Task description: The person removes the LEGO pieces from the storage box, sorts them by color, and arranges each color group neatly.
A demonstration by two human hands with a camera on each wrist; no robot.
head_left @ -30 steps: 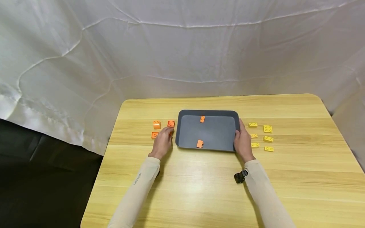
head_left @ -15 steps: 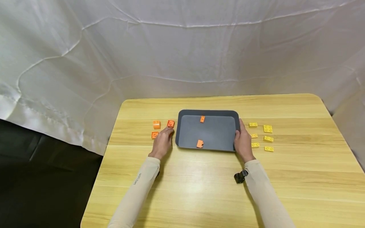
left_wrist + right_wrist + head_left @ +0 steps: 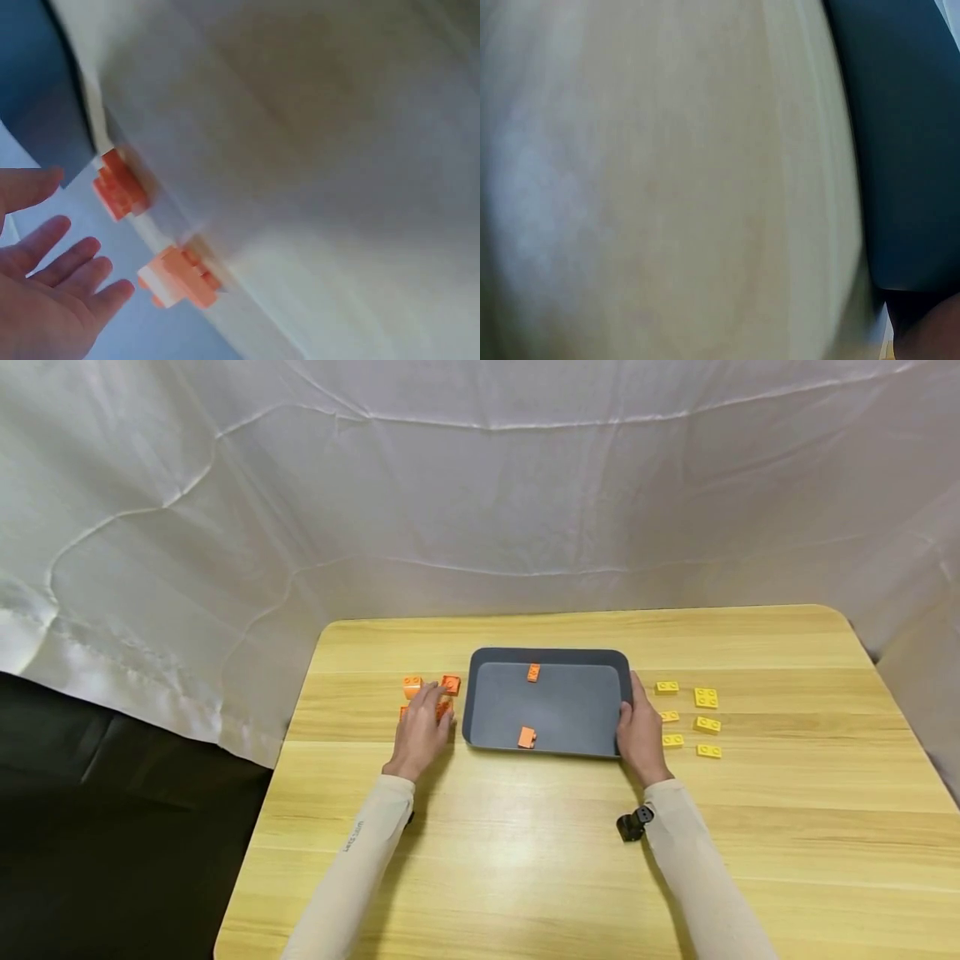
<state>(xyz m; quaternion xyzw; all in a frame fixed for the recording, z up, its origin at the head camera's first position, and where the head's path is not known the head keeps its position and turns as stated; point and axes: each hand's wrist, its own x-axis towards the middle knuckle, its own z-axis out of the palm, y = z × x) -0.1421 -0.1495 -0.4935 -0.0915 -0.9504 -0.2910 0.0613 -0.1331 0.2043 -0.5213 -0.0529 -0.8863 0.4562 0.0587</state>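
Note:
On the wooden table lies a dark grey tray [image 3: 570, 706]; two orange toy bricks are in it, one small brick [image 3: 533, 672] by the far wall and a second brick [image 3: 527, 737] by the near wall. My right hand [image 3: 641, 739] grips the tray's right side, thumb over the rim. Left of the tray, my left hand [image 3: 417, 739] hovers with fingers spread over several orange bricks. A rounded brick [image 3: 412, 686] and a square brick [image 3: 451, 684] show past its fingertips; another orange brick [image 3: 445, 706] is partly covered by the hand. The left wrist view shows the palm [image 3: 45, 322] holding nothing.
Right of the tray, several yellow bricks [image 3: 706, 697] are set out in two loose columns, some partly behind the right hand. A pale curtain [image 3: 480, 510] hangs behind the table's far edge. Black cloth [image 3: 127, 835] lies beyond the left edge.
My left hand has let go of the orange brick beneath it; its fingers have spread and it has shifted slightly left. The right hand and the tray have stayed in place.

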